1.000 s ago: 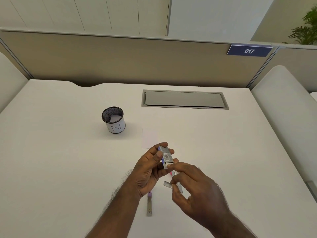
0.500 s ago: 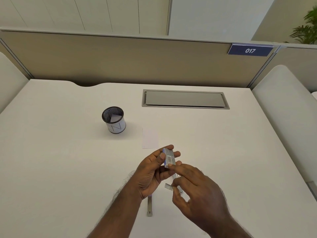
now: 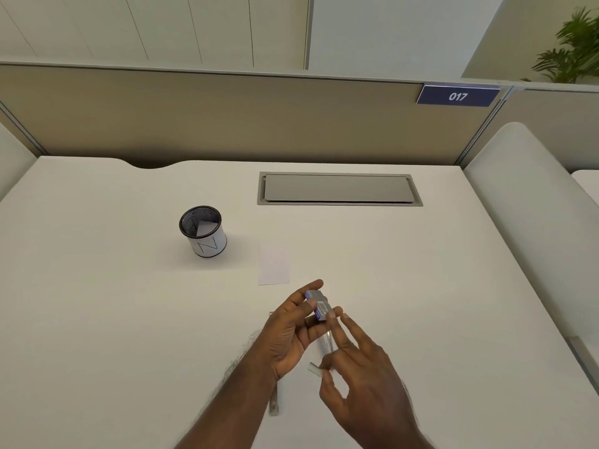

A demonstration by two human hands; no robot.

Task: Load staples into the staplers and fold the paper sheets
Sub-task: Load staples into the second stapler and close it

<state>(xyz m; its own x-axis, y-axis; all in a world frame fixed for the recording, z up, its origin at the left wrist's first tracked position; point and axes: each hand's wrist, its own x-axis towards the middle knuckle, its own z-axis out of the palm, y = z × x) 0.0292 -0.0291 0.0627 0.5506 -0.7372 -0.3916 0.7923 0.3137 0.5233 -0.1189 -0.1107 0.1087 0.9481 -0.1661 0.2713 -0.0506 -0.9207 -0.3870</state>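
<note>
- Step in hand, as I read it: staple loading, at the point of getting a strip out of the box. No paper folding under way.
- Your left hand [image 3: 288,332] grips the small silver-and-blue cardboard staple box [image 3: 319,305], thumb and fingers curled round it, held above the white tabletop [image 3: 97,319].
- Your right hand [image 3: 363,384] has its index and middle fingers stretched toward the box's near end; thumb and a curled finger pinch a short silver strip of staples [image 3: 315,370].
- A slim metal stapler part [image 3: 274,405] lies on the tabletop below your left wrist; another shiny piece between the hands is too hidden to name.
- A small white paper sheet [image 3: 274,265] lies flat, unfolded, just beyond your hands; the black mesh pen cup with a white wrap [image 3: 203,234] stands well apart to the left.
- Next move likely calls for setting the box down and lining the strip up with the stapler's channel.
</note>
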